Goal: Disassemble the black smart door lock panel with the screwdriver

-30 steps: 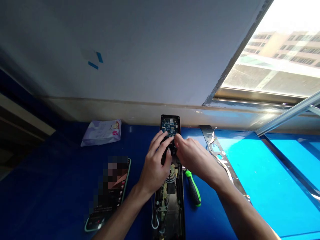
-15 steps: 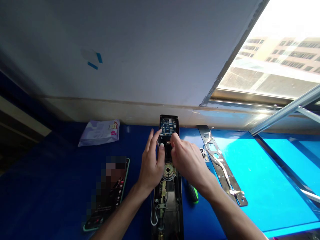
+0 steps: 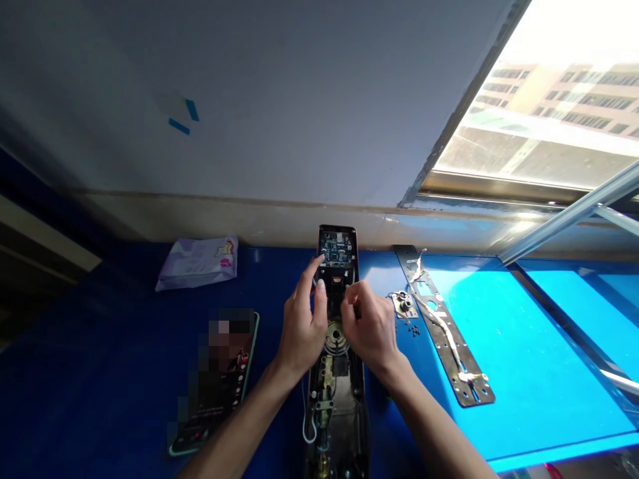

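A long black housing (image 3: 344, 412) lies open on the blue table, its far end towards the wall. Inside its far end sits a blue circuit board (image 3: 335, 251), and a round metal part (image 3: 336, 336) shows between my hands. My left hand (image 3: 303, 319) rests at the housing's left edge, fingers apart, the index fingertip beside the board. At the right edge my right hand (image 3: 370, 324) is closed, thumb and fingers pinched together; what they hold is too small to name. A white cable (image 3: 308, 432) loops along the housing's left side.
To the right lie a black metal plate (image 3: 449, 339) with a pale cable, a small metal part (image 3: 404, 305) and several dark screws (image 3: 414, 330). A phone (image 3: 219, 392) and a purple packet (image 3: 200, 263) are on the left. A metal frame (image 3: 559, 213) stands right.
My right hand has drawn back from the board's lower edge to the housing's right side, uncovering the small metal part and screws. My left hand has barely moved.
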A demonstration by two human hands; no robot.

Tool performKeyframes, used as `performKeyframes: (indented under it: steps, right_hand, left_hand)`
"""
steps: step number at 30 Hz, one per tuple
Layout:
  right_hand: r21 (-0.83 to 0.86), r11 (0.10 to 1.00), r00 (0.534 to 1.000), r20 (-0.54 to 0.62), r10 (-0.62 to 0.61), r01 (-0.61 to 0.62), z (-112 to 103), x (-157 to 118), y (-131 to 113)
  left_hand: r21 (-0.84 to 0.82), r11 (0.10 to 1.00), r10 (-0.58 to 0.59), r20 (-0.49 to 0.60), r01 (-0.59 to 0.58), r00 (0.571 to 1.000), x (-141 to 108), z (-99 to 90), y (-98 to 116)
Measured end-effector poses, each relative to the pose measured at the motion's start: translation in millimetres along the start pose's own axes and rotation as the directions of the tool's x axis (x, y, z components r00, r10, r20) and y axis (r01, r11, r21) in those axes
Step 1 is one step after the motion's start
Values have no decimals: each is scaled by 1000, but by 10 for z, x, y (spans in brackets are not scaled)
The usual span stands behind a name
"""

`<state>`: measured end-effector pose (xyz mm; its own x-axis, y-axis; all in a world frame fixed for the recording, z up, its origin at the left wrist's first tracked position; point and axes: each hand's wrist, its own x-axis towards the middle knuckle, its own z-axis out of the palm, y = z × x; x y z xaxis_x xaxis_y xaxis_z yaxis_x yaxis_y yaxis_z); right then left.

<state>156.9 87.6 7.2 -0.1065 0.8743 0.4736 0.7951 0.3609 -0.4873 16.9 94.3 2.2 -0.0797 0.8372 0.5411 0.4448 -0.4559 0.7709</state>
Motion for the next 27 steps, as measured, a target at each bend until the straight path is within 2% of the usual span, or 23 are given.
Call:
performKeyframes:
  steps: [3,6,9,12,16,21,24,27]
  right_hand:
    - [51,998,998,-59,38,-35,-33,-23,-33]
    - [59,991,983,-132,131,-124,-145,6,-39]
    - [47,983,979,-95,180,-176,-284,78,37]
    - [43,984,984,-33,172,-171,-387,156,154]
    - [93,984,982,-97,159,-150,-468,230,224]
    - [283,948,969,-153,197,-148,-479,270,144]
    - [362,920,941,-235,244,-148,-433,236,85]
    - [388,909,881,-364,302,-152,-375,164,73]
  left_hand:
    - [-9,1000,-15,25,16,1000,0,-14,7]
    - [-12,999,-38,42,39,998,-1,-23,18]
    - [2,999,-38,63,38,997,1,-25,27]
    - [60,998,-12,69,8,998,-3,-32,41]
    - [158,987,30,76,-42,997,-34,-55,83]
    - [217,968,92,165,-127,982,-71,-86,146]
    - [215,967,97,193,-139,976,-77,-93,156]
    - [211,969,87,197,-129,977,-78,-95,150]
